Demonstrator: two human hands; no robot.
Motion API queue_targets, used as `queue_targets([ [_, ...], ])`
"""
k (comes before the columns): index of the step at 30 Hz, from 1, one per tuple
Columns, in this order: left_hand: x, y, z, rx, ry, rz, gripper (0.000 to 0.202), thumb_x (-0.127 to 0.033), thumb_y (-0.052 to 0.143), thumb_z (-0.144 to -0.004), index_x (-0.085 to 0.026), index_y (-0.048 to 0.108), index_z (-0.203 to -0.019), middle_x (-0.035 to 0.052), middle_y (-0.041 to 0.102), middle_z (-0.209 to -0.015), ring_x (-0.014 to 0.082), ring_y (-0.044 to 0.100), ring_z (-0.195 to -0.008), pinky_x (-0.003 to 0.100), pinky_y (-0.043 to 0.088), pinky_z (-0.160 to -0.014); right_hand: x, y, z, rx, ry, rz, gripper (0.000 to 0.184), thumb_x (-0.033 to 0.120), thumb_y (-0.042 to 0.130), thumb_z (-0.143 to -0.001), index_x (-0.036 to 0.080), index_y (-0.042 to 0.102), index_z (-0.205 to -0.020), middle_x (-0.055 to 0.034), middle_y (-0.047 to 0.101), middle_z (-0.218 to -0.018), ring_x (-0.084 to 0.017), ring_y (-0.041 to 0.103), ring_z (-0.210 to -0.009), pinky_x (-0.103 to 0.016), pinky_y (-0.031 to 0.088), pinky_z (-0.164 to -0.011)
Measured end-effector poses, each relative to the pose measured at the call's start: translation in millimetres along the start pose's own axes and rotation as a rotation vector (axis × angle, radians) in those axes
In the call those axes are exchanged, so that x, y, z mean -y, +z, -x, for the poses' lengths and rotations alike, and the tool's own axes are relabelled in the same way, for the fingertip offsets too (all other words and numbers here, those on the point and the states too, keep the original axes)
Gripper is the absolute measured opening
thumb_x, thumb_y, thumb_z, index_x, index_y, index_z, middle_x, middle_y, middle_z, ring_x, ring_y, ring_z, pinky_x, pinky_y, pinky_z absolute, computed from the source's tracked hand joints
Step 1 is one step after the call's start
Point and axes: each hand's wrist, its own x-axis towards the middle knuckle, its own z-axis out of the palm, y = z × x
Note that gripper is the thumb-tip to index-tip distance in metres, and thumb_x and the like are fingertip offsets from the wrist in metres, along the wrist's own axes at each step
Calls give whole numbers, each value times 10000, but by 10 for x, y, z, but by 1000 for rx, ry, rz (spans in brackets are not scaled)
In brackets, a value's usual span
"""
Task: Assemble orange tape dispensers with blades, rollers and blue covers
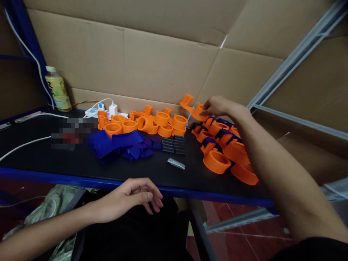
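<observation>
My right hand (216,107) grips an orange plastic ring part (198,110) with a projecting arm, lifted at the back right of the table. Below that hand lie several orange ring parts fitted with dark blue pieces (216,161), packed together in rows. My left hand (141,194) hangs in front of the table's edge, fingers loosely curved and apart, holding nothing. Nearest to it on the tabletop is a small bundle of silvery metal strips (176,164). Behind the strips are stacked black rods (174,145).
More orange ring parts (129,125) stand along the back, behind loose blue plates (102,145) and small blue pieces (138,151). A power strip (92,113) with white cables and a yellow drink bottle (58,90) stand at back left. Cardboard (168,65) walls the rear; a metal frame (293,61) slants at right.
</observation>
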Motion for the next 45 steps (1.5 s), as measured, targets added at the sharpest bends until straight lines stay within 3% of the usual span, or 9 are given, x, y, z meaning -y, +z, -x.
queue_targets([
  [5, 60, -85, -46, -152, 252, 75, 387, -281, 586, -954, -226, 591, -1337, 155, 607, -1396, 325, 525, -1333, 479, 477, -1037, 575, -184, 953, -66, -239, -188, 411, 476, 577, -924, 91, 719, -903, -54, 698, -763, -104, 608, -656, -236, 398, -627],
  [9, 69, -108, -68, -337, 435, 182, 536, -307, 630, -920, -284, 501, -1440, 111, 446, -1570, 338, 379, -1456, 512, 366, -1148, 1280, 78, 1948, 214, -448, -627, 296, 422, 570, -963, 165, 694, -886, 10, 659, -651, -94, 575, -550, -208, 412, -540],
  [14, -7, -38, -18, -443, 316, 306, 448, -338, 566, -956, -191, 569, -1379, 172, 660, -1346, 360, 646, -1197, 498, 516, -992, 1675, 426, 2580, 215, -609, -752, 206, 374, 609, -964, 204, 712, -910, 41, 690, -706, -60, 549, -542, -177, 425, -548],
  [18, -41, -66, -6, -398, 196, 276, 433, -357, 575, -953, -98, 600, -1300, 188, 789, -952, 296, 767, -848, 348, 600, -727, 1437, 708, 2462, -192, -401, -713, 199, 338, 577, -981, 233, 727, -1057, 1, 771, -926, -100, 663, -651, -215, 500, -636],
  [21, -34, -118, -18, -339, 178, 192, 381, -328, 631, -922, -107, 616, -1232, 195, 786, -987, 249, 771, -708, 245, 561, -578, 1099, 941, 2252, -300, -268, -499, 259, 375, 590, -959, 238, 714, -1140, -44, 759, -1103, -198, 726, -878, -316, 551, -808],
  [25, -29, -153, -30, -302, 158, 128, 354, -317, 661, -903, -136, 610, -1202, 220, 738, -1177, 250, 777, -699, 256, 561, -573, 747, 1083, 2004, -286, -187, -327, 351, 382, 473, -1005, 239, 655, -1268, -72, 707, -1250, -266, 688, -1108, -403, 535, -956],
  [29, -53, -166, -46, -337, 132, 87, 406, -425, 619, -920, -111, 607, -1177, 219, 774, -1048, 223, 752, -584, 225, 495, -481, 632, 1018, 1641, -196, -110, -87, 401, 330, 395, -1020, 232, 596, -1352, -106, 645, -1349, -313, 633, -1200, -443, 506, -977],
  [36, -120, -142, -56, -381, 141, 79, 315, -409, 614, -913, -123, 600, -1044, 168, 795, -915, 183, 711, -505, 235, 490, -479, 630, 1080, 981, 5, -71, 45, 358, 184, 510, -936, 192, 651, -1264, -178, 711, -1176, -328, 687, -1056, -401, 511, -863],
  [45, -122, -147, -62, -393, 142, 41, 301, -388, 582, -940, -116, 607, -1067, 93, 753, -657, 171, 668, -498, 239, 471, -515, 790, 877, 1545, 93, -395, -180, 302, 381, 471, -1008, 242, 726, -1091, -57, 745, -1090, -210, 690, -982, -294, 506, -862],
])
